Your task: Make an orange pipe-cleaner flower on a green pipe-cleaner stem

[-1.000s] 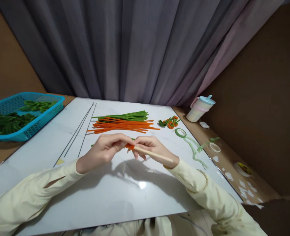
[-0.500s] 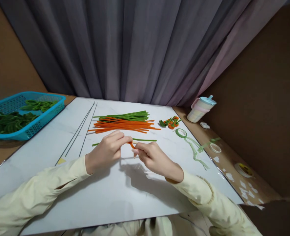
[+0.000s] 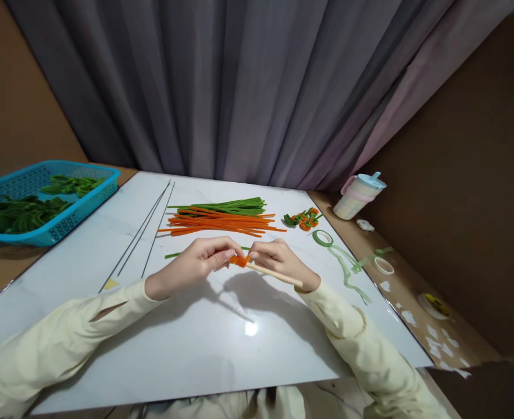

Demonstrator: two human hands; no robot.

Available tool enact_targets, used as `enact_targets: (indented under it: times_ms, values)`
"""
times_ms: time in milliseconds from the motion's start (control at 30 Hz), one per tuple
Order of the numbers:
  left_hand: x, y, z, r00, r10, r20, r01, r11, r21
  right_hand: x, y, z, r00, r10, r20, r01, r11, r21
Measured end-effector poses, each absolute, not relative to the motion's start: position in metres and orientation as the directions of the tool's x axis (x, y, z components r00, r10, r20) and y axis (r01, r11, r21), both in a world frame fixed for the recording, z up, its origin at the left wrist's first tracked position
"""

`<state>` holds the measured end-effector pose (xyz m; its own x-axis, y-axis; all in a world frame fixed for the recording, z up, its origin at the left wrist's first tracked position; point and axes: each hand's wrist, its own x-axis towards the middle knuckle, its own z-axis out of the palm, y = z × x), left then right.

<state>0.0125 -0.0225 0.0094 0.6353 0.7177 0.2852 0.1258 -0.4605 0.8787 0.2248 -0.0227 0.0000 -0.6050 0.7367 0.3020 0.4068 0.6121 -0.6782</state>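
As the head view shows, the left hand [image 3: 202, 260] pinches an orange strip [image 3: 239, 261] coiled on a stick [image 3: 278, 276] above the table [image 3: 187, 349], the right hand [image 3: 285, 263] gripping its three-o'clock end. It looks partway wound; orange-green pieces [image 3: 308, 223] at two o'clock seem finished, loose orange stems [image 3: 222, 222] at eleven and green stems [image 3: 240, 206] at twelve unused.
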Motion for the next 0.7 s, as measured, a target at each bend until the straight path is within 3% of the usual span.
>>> enact_targets:
  times_ms: [167,300,367,433,533,600,700]
  values:
    - [0.018,-0.021,-0.001,0.48,0.826,0.297,0.019,-0.348,0.937,0.205,-0.032,-0.017,-0.385,0.858,0.341,0.372,0.482,-0.793]
    - [0.019,-0.021,-0.009,0.377,0.824,0.423,0.154,-0.507,0.848,0.188,-0.045,-0.023,-0.282,0.9,0.331,0.41,0.425,-0.807]
    - [0.018,-0.02,-0.013,0.365,0.735,0.572,0.27,-0.671,0.69,0.184,-0.05,-0.022,-0.263,0.924,0.276,0.418,0.368,-0.831]
    - [0.017,-0.018,-0.018,0.41,0.561,0.719,0.337,-0.826,0.452,0.183,-0.053,-0.019,-0.266,0.941,0.209,0.426,0.309,-0.85]
    - [0.015,-0.015,-0.026,0.536,0.341,0.772,0.406,-0.906,0.118,0.185,-0.051,-0.015,-0.311,0.94,0.14,0.47,0.28,-0.837]
    - [0.014,-0.013,-0.029,0.611,0.304,0.731,0.458,-0.889,-0.013,0.188,-0.048,-0.012,-0.359,0.924,0.131,0.536,0.319,-0.782]
    - [0.013,-0.013,-0.029,0.679,0.314,0.664,0.511,-0.851,-0.12,0.194,-0.045,-0.011,-0.442,0.888,0.126,0.649,0.413,-0.639]
